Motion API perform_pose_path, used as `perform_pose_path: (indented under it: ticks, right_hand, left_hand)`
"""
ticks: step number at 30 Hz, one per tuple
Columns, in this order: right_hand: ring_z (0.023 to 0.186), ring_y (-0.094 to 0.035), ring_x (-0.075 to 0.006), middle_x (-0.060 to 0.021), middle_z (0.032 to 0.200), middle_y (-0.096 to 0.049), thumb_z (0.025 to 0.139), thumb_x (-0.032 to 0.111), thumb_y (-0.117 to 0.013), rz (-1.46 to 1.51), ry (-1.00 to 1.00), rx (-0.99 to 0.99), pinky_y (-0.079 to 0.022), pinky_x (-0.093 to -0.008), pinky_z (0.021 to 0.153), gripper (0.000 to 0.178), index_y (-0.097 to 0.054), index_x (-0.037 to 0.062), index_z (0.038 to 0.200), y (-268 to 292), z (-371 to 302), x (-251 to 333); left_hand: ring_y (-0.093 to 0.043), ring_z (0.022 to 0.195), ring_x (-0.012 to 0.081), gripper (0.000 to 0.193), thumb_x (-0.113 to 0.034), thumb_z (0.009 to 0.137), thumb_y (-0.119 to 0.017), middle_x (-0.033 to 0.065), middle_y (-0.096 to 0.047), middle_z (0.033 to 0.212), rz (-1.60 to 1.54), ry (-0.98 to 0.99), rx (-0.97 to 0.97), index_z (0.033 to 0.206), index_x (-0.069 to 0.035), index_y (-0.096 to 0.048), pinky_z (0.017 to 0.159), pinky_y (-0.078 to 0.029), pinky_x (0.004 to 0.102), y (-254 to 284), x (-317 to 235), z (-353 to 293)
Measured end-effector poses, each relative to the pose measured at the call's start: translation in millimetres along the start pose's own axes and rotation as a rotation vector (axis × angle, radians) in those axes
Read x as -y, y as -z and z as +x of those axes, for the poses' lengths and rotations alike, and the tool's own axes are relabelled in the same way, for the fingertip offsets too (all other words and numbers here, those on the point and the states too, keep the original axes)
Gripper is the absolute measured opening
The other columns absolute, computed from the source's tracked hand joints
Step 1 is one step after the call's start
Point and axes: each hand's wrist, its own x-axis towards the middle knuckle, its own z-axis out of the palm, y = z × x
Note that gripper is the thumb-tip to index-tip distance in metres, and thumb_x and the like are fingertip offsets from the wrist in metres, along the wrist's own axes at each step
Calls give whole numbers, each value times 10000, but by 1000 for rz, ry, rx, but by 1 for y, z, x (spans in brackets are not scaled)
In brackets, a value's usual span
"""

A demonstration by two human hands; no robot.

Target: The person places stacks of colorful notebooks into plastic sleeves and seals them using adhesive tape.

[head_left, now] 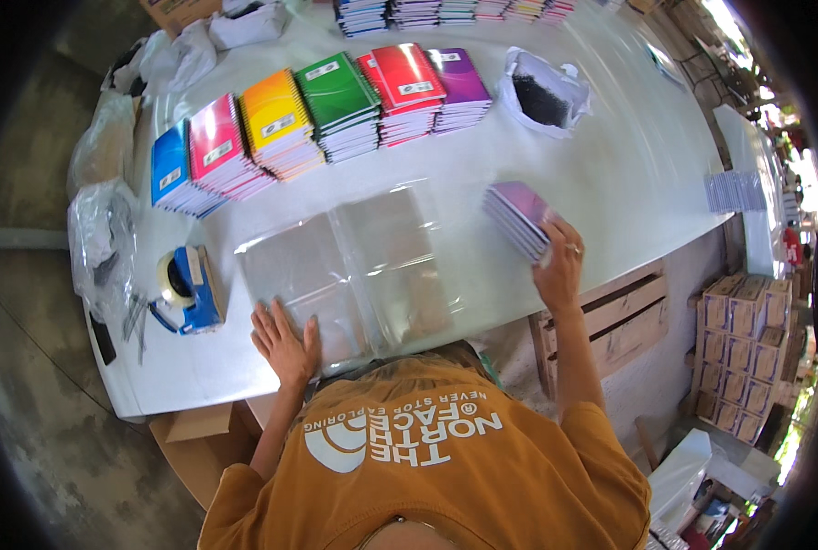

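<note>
My left hand (287,346) lies flat on clear plastic sleeves (313,261), its fingers spread near their front edge. The sleeves rest on the pale table in two side-by-side piles. To the right, my right hand (560,261) grips the near right edge of a small stack of purple notebooks (516,217); its underside is hard to make out. Beyond the sleeves stands a row of spiral notebook stacks: blue (171,165), pink (216,137), yellow (276,110), green (336,87), red (409,78) and purple (461,78).
A blue tape dispenser (198,289) sits left of the sleeves. A white bag (565,101) with dark contents stands at the far right. Plastic bags (102,229) line the left table edge. More notebook stacks (418,11) sit at the back. A wooden crate (611,316) and stacked boxes (739,357) stand off the table.
</note>
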Motion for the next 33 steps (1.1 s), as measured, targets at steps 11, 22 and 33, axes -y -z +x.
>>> perform_pose_path:
  ticks: [11,22,33]
  right_hand:
    - [942,-546,-269,-70,939,-617,744,124,-635,194,-101,-142,-374,-388,871,194,-636,90,935,-10,82,-40]
    - [915,-614,-331,-184,1024,-625,670,380,-768,335,-518,345,-480,-419,795,514,-627,18,1006,-131,290,-22]
    - [906,-605,-206,-116,991,-594,770,-2,-537,1900,-691,-53,-497,-327,799,365,-479,2,1130,-91,230,-42]
  left_hand:
    - [-410,1232,322,572,-205,804,-649,135,-463,1313,-281,-872,-292,1304,-40,-425,1010,-315,426,82,-240,174]
    - [-572,1083,303,465,-265,831,-608,177,-553,1219,104,-773,-379,1235,-55,-514,835,-505,362,27,-294,276]
    - [-616,739,329,300,-231,889,-571,163,-647,843,-809,-350,-375,1128,-50,-589,644,-460,421,118,-306,247]
